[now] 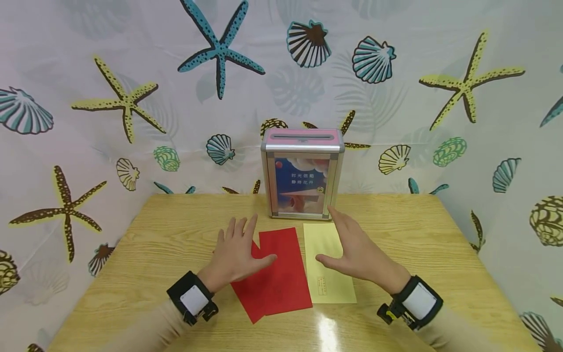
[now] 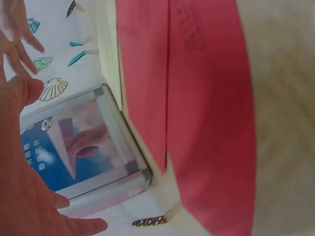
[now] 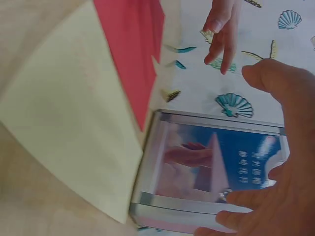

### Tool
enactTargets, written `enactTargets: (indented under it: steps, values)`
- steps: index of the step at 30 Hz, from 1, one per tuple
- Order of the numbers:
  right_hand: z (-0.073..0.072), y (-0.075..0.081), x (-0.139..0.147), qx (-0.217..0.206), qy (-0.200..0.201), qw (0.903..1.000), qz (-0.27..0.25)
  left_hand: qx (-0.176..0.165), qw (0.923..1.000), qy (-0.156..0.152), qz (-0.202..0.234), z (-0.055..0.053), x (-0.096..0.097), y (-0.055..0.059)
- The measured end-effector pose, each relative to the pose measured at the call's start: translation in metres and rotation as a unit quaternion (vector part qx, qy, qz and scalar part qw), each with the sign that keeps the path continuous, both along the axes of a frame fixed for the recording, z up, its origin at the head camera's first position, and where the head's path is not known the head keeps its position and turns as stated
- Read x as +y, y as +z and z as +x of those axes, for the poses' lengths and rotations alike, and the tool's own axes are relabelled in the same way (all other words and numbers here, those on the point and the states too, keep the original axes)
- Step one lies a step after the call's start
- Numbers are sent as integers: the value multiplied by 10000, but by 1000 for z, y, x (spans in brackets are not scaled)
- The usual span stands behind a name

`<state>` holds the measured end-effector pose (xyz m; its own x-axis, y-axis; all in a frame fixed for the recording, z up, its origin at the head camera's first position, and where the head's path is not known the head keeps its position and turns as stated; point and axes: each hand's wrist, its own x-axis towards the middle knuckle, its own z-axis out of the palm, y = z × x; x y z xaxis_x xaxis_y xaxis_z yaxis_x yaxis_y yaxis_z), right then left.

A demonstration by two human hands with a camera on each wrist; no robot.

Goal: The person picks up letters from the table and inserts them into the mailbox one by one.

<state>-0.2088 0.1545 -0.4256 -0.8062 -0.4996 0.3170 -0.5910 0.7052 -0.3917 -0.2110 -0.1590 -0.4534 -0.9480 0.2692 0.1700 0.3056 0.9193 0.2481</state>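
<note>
My left hand [image 1: 235, 254] hangs over the two red envelopes [image 1: 283, 274], fingers spread and holding nothing. The envelopes overlap each other on the table. My right hand [image 1: 358, 247], also with fingers extended and no object in it, hovers over the right side of a yellow envelope [image 1: 327, 269] that lies beside the red ones and has small print near its lower end. Behind the envelopes stands a pink and silver mailbox [image 1: 301, 176] with a slot in its top, a picture panel on its front and a small lock. Both wrist views show the mailbox [image 2: 78, 147] beyond the fingers.
The wooden table [image 1: 176, 220] carries the envelopes and the mailbox, which stands near its back edge. A white cloth [image 1: 176, 39] printed with starfish and shells hangs behind and at both sides. Each wrist wears a strapped device [image 1: 420, 300].
</note>
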Motion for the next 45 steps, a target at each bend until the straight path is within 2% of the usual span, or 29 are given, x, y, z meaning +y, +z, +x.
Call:
enactTargets:
  steps: [3, 6, 14, 17, 22, 27, 31, 35, 39, 45]
  values:
    - [7, -15, 4, -330, -85, 9994, 108, -218, 9997, -4, 55, 5, 9, -9]
    - [12, -24, 9, -555, -181, 9982, 154, -374, 9992, -62, 91, 6, 21, -15]
    - [24, -51, 21, -1172, -449, 9915, 351, -892, 9953, -362, 15, -1, 57, -23]
    - [30, -57, 24, -1349, -519, 9883, 492, -895, 9950, -440, -88, -7, 69, -29]
    - [39, -61, 29, -1417, -792, 9827, 887, -942, 9939, -540, -206, -22, 86, -38]
    - [49, -64, 30, -1172, -1076, 9791, 1270, -998, 9936, -346, -408, -40, 99, -42]
    - [55, -64, 31, -1083, -1210, 9776, 1343, -1055, 9928, -188, -536, -52, 107, -45]
    - [60, -60, 33, -1367, -1254, 9744, 1274, -1012, 9919, -199, -741, -59, 115, -45]
    - [61, -57, 32, -1727, -1269, 9691, 1223, -825, 9916, -254, -967, -66, 119, -44]
    - [60, -57, 30, -1858, -1299, 9691, 970, -835, 9911, -327, -988, -74, 123, -44]
